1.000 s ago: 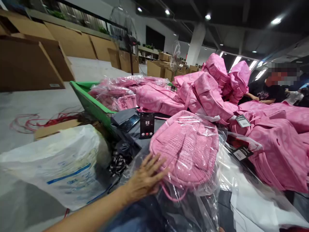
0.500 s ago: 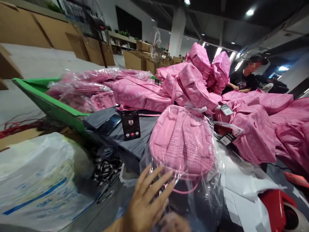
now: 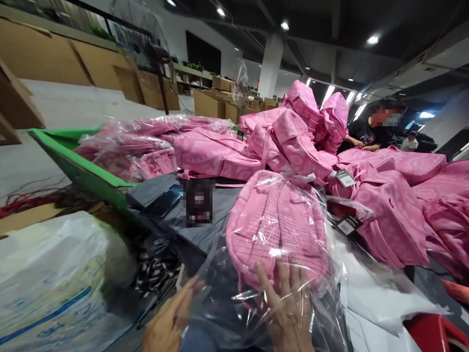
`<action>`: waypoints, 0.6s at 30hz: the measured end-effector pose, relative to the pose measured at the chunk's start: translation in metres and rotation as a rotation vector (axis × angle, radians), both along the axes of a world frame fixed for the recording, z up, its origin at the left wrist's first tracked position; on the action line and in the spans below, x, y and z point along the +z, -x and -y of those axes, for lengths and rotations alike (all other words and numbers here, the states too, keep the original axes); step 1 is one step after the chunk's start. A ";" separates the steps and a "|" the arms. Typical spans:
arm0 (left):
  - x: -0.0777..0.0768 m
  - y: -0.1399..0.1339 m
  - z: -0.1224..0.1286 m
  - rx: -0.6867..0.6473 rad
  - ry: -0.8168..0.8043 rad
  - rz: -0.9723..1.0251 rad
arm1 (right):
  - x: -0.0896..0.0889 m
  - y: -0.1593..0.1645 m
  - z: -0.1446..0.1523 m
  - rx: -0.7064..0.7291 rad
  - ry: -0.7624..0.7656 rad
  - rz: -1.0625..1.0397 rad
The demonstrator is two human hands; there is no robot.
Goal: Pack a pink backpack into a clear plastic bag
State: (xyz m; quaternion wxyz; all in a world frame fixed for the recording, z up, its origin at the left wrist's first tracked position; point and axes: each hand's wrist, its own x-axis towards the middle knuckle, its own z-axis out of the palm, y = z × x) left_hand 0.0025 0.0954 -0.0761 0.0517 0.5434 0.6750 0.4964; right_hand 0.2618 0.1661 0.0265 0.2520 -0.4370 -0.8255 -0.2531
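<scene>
A pink backpack point(image 3: 271, 220) lies in front of me inside a clear plastic bag point(image 3: 216, 293), its padded straps facing up. The bag's loose end reaches toward me. My right hand point(image 3: 287, 308) is under the clear film, fingers spread against the backpack's lower end. At the left edge of the bag's loose end is my left hand point(image 3: 168, 318). Its fingers are closed together on the plastic, slightly blurred. Behind the bagged backpack rises a pile of pink backpacks point(image 3: 300, 142), some with hang tags point(image 3: 346, 225).
A green-edged bin point(image 3: 84, 166) holds bagged pink backpacks at left. Two phones point(image 3: 166, 200) rest on dark cloth. A white plastic sack point(image 3: 62, 274) is at lower left. White sheets point(image 3: 381, 298) and a red object point(image 3: 436, 332) lie at right. A person point(image 3: 373, 129) stands behind the pile.
My right hand has moved up under the film against the backpack. The left hand has gone from lying stretched over the bag to its left edge. The loose plastic is spread wider.
</scene>
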 end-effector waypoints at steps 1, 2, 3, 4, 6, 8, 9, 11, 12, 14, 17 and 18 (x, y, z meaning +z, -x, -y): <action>-0.006 0.004 0.008 -0.038 0.036 0.076 | 0.004 0.004 -0.005 -0.004 0.043 0.026; -0.010 0.007 0.015 -0.051 0.066 0.151 | 0.009 0.008 -0.010 -0.004 0.115 0.056; -0.012 0.009 0.019 -0.044 0.089 0.217 | 0.016 0.012 -0.017 -0.001 0.208 0.092; -0.012 0.009 0.022 -0.025 0.108 0.270 | 0.024 0.015 -0.024 0.010 0.302 0.139; -0.007 0.007 0.019 0.031 0.120 0.326 | 0.039 0.021 -0.037 0.006 0.458 0.214; 0.001 0.003 0.009 0.050 0.129 0.331 | 0.049 0.026 -0.046 -0.015 0.518 0.231; 0.006 0.002 0.005 0.060 0.139 0.337 | 0.051 0.028 -0.047 -0.023 0.513 0.217; 0.012 0.003 0.002 0.103 0.179 0.381 | 0.044 0.029 -0.039 -0.038 0.423 0.149; 0.014 0.004 0.003 0.126 0.205 0.414 | 0.035 0.026 -0.028 -0.033 0.339 0.104; 0.014 0.009 0.009 0.173 0.246 0.480 | 0.009 0.014 0.009 0.020 0.137 -0.006; 0.014 0.016 0.018 0.206 0.260 0.537 | -0.033 -0.018 0.088 0.092 0.020 -0.197; 0.015 0.018 0.020 0.206 0.264 0.539 | -0.043 -0.031 0.114 0.018 0.044 -0.250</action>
